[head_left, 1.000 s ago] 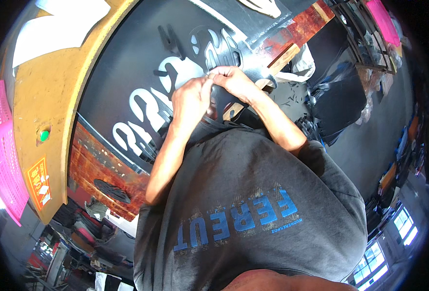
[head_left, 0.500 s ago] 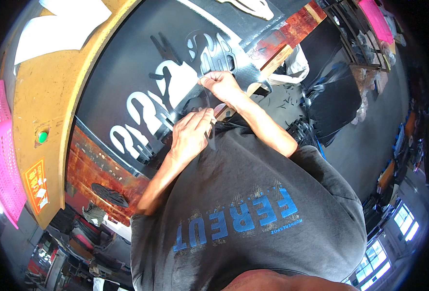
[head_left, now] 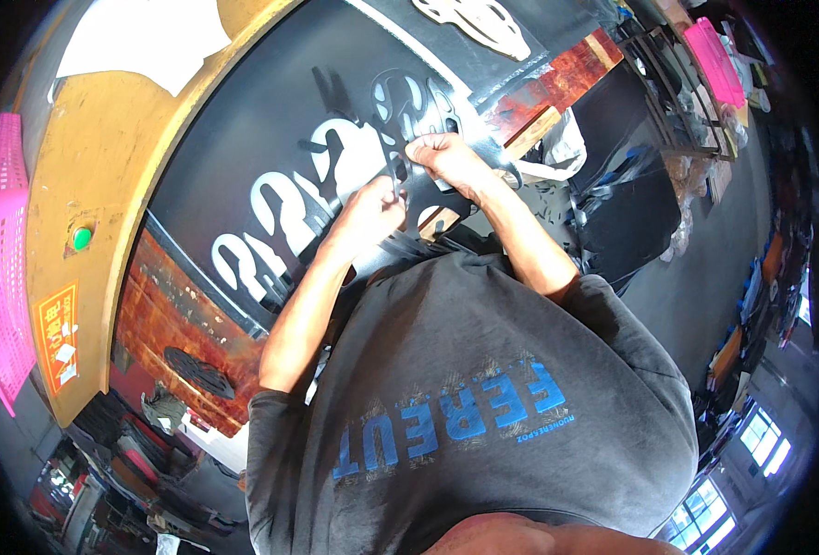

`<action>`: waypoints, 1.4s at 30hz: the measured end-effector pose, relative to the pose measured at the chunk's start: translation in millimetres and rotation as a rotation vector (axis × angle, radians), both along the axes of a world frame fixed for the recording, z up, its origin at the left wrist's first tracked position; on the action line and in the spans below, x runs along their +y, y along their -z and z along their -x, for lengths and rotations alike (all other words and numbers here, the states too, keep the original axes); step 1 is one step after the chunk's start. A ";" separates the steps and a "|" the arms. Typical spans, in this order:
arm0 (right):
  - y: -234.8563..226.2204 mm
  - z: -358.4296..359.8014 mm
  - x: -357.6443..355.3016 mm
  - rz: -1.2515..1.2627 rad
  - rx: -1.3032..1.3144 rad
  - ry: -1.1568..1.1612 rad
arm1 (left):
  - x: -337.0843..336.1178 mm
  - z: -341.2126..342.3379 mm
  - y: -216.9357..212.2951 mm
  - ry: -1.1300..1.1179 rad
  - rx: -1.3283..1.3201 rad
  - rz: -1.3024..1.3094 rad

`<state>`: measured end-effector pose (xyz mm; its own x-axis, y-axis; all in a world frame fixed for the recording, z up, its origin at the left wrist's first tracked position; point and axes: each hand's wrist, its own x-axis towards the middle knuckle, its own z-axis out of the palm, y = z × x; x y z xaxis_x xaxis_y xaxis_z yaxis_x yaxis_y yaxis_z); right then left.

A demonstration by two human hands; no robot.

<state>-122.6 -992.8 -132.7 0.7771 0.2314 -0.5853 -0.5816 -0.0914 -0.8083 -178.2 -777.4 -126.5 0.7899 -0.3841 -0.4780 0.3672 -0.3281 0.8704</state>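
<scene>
My two bare hands are apart but near each other, both over the near edge of a black sheet (head_left: 243,148) that spreads flat beyond and to the left of them, with a row of curved, pale-looking cut-outs (head_left: 291,220) running along that edge toward my left. My left hand (head_left: 369,215) sits lower and nearer my body, thumb and fingertips pinched on a thin dark strip (head_left: 394,169) that rises into the gap between my hands. My right hand (head_left: 454,165) is a little farther up and to the right, its thumb and forefinger pressed together by the perforated end of the sheet; I cannot tell whether they nip its edge. Beyond my left hand, a dark forked piece (head_left: 332,92) lies on the sheet. Past the sheet's far side is a pale outline form with openings (head_left: 483,26). To my left stands a yellow machine panel with a green button (head_left: 81,239), and a black slotted piece (head_left: 199,372) rests on a worn red-brown board (head_left: 164,301).
</scene>
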 end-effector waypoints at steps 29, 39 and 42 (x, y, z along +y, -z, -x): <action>-332.4 -384.3 129.8 1.094 -1.182 -0.382 | -13.1 -16.0 -21.6 0.220 -0.126 -0.364; -330.0 -353.3 110.2 0.827 -1.293 -0.139 | -10.1 -11.7 -23.6 0.121 -0.146 -0.278; -265.8 -256.0 36.1 -0.089 -0.828 -0.170 | -8.6 -10.8 -10.9 0.123 -0.004 -0.174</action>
